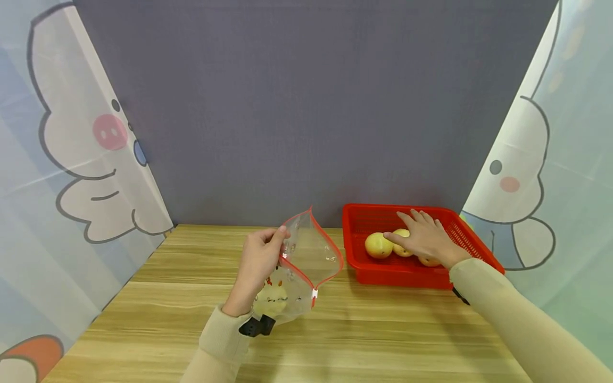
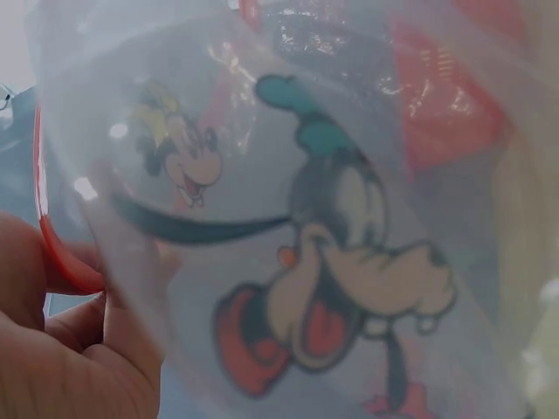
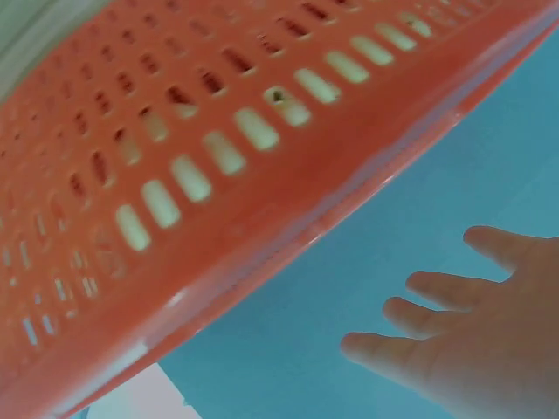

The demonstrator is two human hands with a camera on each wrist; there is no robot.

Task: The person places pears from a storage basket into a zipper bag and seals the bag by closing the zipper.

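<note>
The left hand (image 1: 261, 258) pinches the red-edged rim of a clear zip bag (image 1: 311, 247), whose mouth gapes toward the basket. A pale yellow round shape (image 1: 272, 298) shows through the bag's lower part. Cartoon figures on the bag (image 2: 349, 262) fill the left wrist view beside the gripping fingers. Over the red basket (image 1: 397, 276), the right hand (image 1: 423, 236) is spread with straight fingers and holds nothing. Beneath and beside it lie yellow round fruits (image 1: 378, 246), one partly covered by the hand. In the right wrist view the hand (image 3: 463, 323) appears beyond the basket's slotted wall (image 3: 262, 183).
A wooden table (image 1: 191, 298) carries the bag and basket. Behind it stands a grey panel (image 1: 287, 106), with cartoon-printed curtains at the left (image 1: 96, 202) and right (image 1: 517, 159). The basket's near wall rises between the fruits and the table's front part.
</note>
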